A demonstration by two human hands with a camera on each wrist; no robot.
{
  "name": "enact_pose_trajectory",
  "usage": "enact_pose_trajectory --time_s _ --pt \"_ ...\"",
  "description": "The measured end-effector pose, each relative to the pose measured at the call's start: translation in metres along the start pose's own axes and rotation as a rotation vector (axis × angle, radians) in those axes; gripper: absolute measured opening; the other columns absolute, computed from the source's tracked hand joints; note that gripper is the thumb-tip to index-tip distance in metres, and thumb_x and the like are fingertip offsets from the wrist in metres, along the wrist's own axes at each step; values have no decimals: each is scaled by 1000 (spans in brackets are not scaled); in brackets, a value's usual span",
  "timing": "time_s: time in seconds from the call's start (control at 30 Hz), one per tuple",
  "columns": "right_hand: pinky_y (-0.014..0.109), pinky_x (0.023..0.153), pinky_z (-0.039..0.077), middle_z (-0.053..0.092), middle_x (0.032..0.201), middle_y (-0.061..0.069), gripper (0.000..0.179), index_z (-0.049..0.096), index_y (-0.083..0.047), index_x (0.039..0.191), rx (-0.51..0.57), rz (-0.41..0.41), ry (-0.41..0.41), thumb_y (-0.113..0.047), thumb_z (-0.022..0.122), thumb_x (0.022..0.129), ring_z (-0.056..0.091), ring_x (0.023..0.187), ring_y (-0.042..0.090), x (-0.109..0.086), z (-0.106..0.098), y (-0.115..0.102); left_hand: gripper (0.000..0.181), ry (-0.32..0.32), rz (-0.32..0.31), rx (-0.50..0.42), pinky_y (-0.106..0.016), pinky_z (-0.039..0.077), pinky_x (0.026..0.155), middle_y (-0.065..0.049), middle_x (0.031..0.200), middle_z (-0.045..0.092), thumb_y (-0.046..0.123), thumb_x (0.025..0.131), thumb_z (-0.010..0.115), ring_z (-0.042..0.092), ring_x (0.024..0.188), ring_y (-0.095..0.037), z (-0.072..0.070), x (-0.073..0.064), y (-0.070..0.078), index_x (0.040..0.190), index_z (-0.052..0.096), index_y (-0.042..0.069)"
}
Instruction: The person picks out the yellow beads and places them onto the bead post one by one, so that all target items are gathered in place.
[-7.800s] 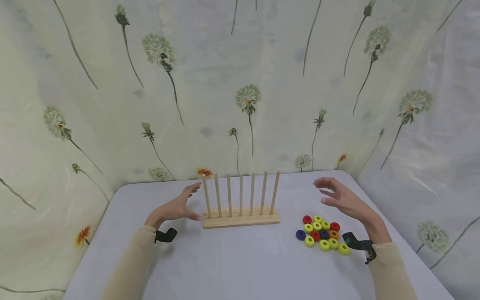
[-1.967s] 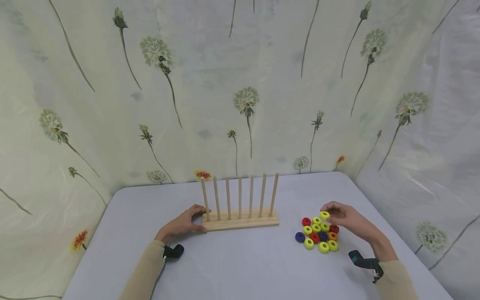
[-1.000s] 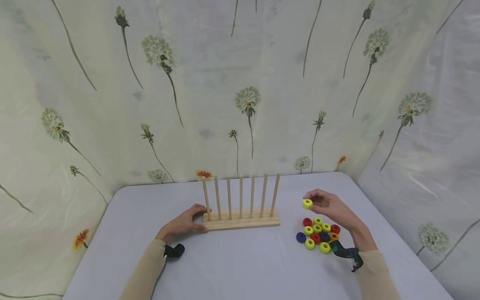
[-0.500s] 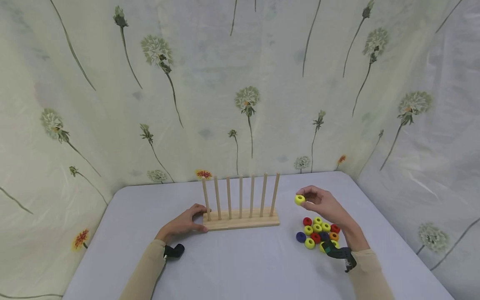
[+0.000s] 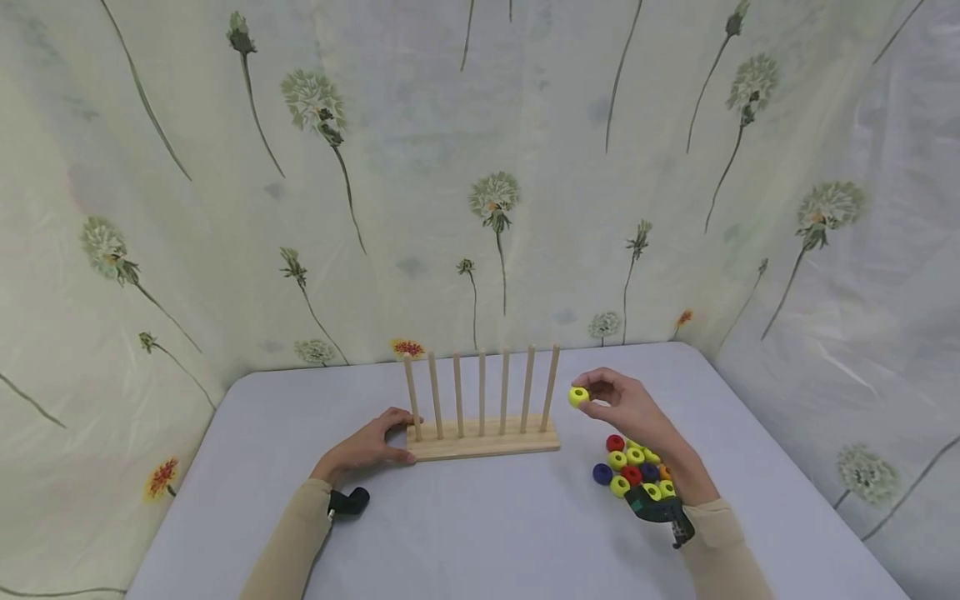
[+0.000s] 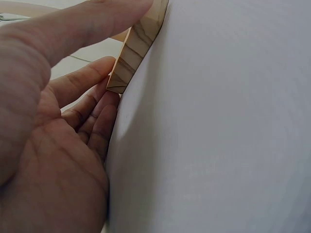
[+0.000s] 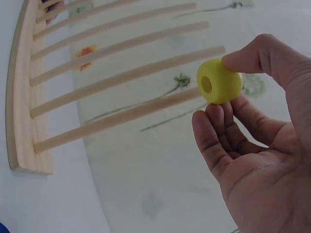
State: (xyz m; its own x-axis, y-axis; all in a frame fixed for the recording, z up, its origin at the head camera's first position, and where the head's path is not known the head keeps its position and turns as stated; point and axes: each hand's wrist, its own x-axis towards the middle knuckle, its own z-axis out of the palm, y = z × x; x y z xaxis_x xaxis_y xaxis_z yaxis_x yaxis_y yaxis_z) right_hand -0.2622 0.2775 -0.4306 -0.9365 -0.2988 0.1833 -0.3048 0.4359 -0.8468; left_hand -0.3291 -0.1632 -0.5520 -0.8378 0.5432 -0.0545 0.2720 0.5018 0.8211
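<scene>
A wooden peg stand (image 5: 483, 448) with a row of several bare upright pegs stands on the table. My left hand (image 5: 363, 448) grips the left end of its base; in the left wrist view the thumb lies along one side of the wood (image 6: 133, 53) and the fingers behind it. Between thumb and fingertips my right hand (image 5: 622, 407) pinches a yellow bead (image 5: 578, 397), raised just right of the rightmost peg. The right wrist view shows the bead (image 7: 219, 81) with its hole facing the pegs (image 7: 121, 114).
Several loose beads, yellow, red (image 5: 631, 475), dark blue (image 5: 602, 474) and orange, lie in a cluster under my right forearm, which partly hides them. A flower-printed curtain (image 5: 420, 208) hangs behind the white table (image 5: 465, 533).
My left hand has taken hold of the stand's left end. The right hand has picked a yellow bead from the cluster, lifted it and carried it left toward the pegs.
</scene>
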Motion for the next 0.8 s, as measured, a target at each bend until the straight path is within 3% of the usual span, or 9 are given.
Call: enact_pose_trajectory --time_s 0.13,0.43,0.67,0.8 --pt "20 82 52 59 118 11 33 57 -6 116 4 1 23 -21 70 89 61 102 15 4 11 -5 70 2 -23 3 -51 27 112 -3 138 44 36 74 83 38 132 -24 1 0 0 133 53 17" --pt "16 82 50 60 115 7 35 57 -9 117 -64 35 164 -21 71 88 60 103 22 5 31 -21 68 12 -36 -16 -53 27 112 -4 138 44 32 74 83 38 132 -25 2 0 1 132 54 15" --pt "34 93 51 60 115 8 34 57 -6 117 -88 53 275 -19 70 88 58 104 21 8 40 -30 67 10 -27 -8 -51 27 112 -3 136 45 32 74 83 39 131 -24 2 1 -1 131 54 15" --pt "37 94 50 60 113 9 35 57 -5 117 -97 70 345 -16 70 87 60 101 21 7 49 -34 67 7 -34 -13 -52 27 112 -3 137 45 31 74 84 38 132 -24 2 1 -2 131 54 16"
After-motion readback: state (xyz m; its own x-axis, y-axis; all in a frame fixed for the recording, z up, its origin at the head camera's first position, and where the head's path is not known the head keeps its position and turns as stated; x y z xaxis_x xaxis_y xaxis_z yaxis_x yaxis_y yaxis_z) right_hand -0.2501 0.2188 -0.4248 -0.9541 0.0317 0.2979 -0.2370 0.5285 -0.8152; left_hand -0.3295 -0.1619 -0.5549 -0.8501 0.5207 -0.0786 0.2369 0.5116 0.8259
